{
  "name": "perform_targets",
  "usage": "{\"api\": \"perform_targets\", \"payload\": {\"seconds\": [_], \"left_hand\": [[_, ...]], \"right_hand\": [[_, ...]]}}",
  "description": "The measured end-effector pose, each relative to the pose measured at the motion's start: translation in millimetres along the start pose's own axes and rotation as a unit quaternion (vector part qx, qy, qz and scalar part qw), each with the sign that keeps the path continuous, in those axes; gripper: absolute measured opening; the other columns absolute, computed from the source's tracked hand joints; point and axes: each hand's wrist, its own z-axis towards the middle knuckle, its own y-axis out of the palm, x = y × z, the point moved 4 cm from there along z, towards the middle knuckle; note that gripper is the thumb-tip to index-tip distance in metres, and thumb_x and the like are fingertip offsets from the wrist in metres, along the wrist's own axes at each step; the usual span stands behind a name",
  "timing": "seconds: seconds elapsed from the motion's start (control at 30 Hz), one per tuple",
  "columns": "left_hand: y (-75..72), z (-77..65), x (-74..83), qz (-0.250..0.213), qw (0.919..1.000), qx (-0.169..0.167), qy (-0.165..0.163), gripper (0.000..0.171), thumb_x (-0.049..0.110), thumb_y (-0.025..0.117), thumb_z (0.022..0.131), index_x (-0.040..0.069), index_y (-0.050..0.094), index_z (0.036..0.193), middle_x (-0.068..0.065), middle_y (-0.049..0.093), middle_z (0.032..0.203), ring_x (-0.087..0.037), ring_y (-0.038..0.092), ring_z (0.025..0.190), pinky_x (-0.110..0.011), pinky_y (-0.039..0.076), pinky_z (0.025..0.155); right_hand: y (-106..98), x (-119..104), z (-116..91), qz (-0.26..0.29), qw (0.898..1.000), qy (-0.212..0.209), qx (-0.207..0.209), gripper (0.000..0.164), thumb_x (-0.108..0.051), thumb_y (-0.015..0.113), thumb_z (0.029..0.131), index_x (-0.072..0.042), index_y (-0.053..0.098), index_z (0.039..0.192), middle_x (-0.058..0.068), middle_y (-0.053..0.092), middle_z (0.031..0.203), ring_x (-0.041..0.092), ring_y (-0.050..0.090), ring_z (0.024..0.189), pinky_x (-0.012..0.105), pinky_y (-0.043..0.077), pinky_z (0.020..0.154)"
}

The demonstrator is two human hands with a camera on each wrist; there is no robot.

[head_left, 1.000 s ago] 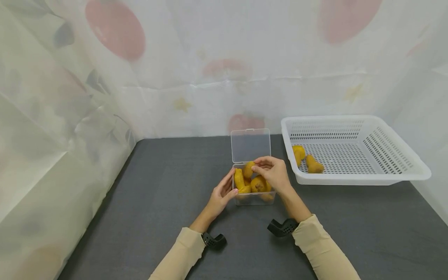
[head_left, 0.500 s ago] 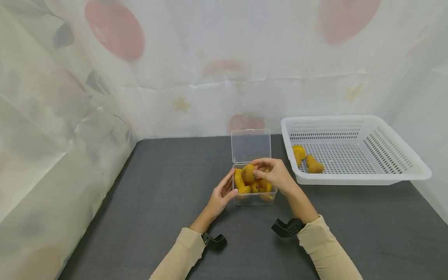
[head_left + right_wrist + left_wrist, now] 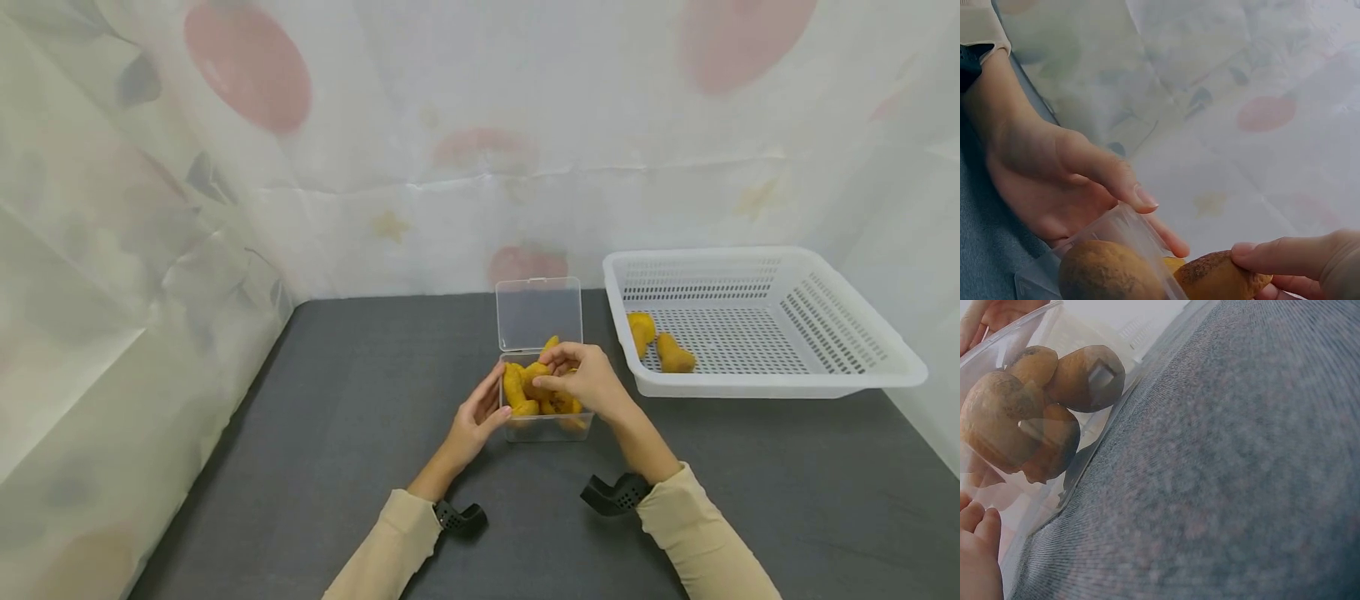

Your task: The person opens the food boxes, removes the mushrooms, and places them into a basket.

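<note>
A small clear plastic box [image 3: 547, 429] stands on the dark table with its hinged lid [image 3: 538, 315] raised at the back. Several yellow-brown, pear-shaped fruits [image 3: 1000, 419] fill it, their skin rough and mottled. My left hand [image 3: 472, 421] holds the box at its left side, thumb at the front corner and fingers farther back. Over the box's opening, my right hand [image 3: 583, 379] pinches another pear-shaped fruit [image 3: 1216, 275] between thumb and fingers. That fruit lies tilted over the others, its narrow end sticking up near the lid hinge.
A white perforated plastic basket [image 3: 765, 383] sits at the back right of the table [image 3: 360, 417]. Two more pear-shaped fruits, one of them a yellow-brown fruit [image 3: 675, 355], lie at its left end. A patterned white curtain [image 3: 420, 242] hangs behind and at the sides.
My right hand has shifted slightly toward me. The pinched fruit has turned, so its narrow end now shows toward the lid. My left hand and the box stay in place.
</note>
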Motion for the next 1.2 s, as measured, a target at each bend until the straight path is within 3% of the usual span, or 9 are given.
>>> {"api": "perform_targets", "payload": {"seconds": [0.13, 0.6, 0.97, 1.07, 1.2], "left_hand": [[-0.3, 0.0, -2.5, 0.007, 1.0, 0.0, 0.0, 0.067, 0.012, 0.056, 0.097, -0.002, 0.02, 0.152, -0.024, 0.014, 0.161, -0.035, 0.019, 0.148, -0.01, 0.028, 0.113], [-0.6, -0.1, -2.0, 0.007, 1.0, -0.003, -0.001, 0.066, 0.013, 0.056, 0.097, 0.0, 0.022, 0.152, -0.022, 0.014, 0.162, -0.039, 0.016, 0.148, -0.01, 0.028, 0.113], [0.0, 1.1, -3.4, 0.02, 0.9998, -0.007, 0.003, 0.063, 0.007, 0.053, 0.097, 0.001, 0.023, 0.152, -0.021, 0.011, 0.162, -0.036, 0.014, 0.149, -0.009, 0.025, 0.114], [0.3, 1.2, -3.4, 0.017, 0.9998, -0.007, 0.01, 0.062, 0.007, 0.054, 0.097, -0.001, 0.025, 0.151, -0.022, 0.011, 0.162, -0.035, 0.013, 0.149, -0.008, 0.024, 0.114], [0.0, 0.3, -3.8, 0.016, 0.9998, -0.003, 0.012, 0.063, 0.009, 0.055, 0.097, -0.001, 0.025, 0.151, -0.022, 0.011, 0.162, -0.036, 0.013, 0.149, -0.008, 0.025, 0.113]], "right_hand": [[-2.5, -1.6, -3.4, -0.012, 1.0, -0.007, -0.001, 0.024, -0.007, 0.078, 0.078, 0.003, 0.068, 0.097, 0.019, 0.069, 0.089, 0.009, 0.059, 0.075, 0.017, 0.052, 0.068], [-8.6, -5.4, -14.7, 0.035, 0.999, -0.012, -0.013, 0.024, -0.002, 0.073, 0.081, 0.006, 0.065, 0.102, 0.024, 0.066, 0.099, 0.007, 0.061, 0.083, 0.019, 0.058, 0.075], [-31.3, -6.0, -18.1, 0.047, 0.999, -0.018, -0.001, 0.024, 0.0, 0.071, 0.083, 0.008, 0.063, 0.105, 0.027, 0.065, 0.102, -0.003, 0.062, 0.08, 0.013, 0.056, 0.072], [-40.4, -5.4, -19.2, 0.05, 0.999, -0.016, 0.008, 0.026, -0.001, 0.07, 0.084, 0.008, 0.062, 0.107, 0.022, 0.065, 0.103, -0.004, 0.064, 0.079, 0.014, 0.055, 0.072], [-53.1, -4.8, -21.4, 0.063, 0.998, -0.009, 0.018, 0.028, -0.003, 0.07, 0.086, 0.009, 0.06, 0.11, 0.0, 0.065, 0.099, -0.003, 0.064, 0.081, 0.014, 0.055, 0.074]]}}
